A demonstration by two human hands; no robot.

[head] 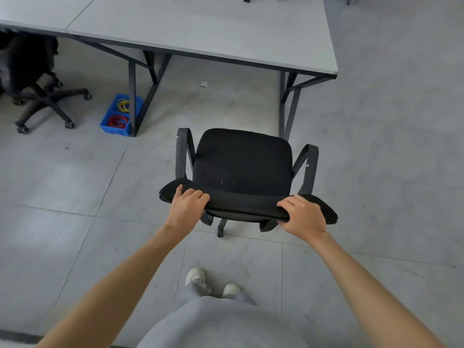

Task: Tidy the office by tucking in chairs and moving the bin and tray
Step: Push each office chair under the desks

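- One view only is given, taken from the head and aimed forward and down.
- The chair (242, 169) is seen close below, the desk (200, 28) beyond.

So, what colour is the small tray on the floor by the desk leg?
Blue tray, seen clearly in the head view.

Left hand (187, 205) and right hand (302, 216) gripping black chair (242, 162) backrest top, grey desk (200, 28) beyond, blue tray (120, 115) on floor

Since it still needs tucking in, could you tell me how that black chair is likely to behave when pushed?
The black chair will probably roll easily: a caster shows underneath. With both hands gripping the backrest's top edge, a hard shove might tip it slightly.
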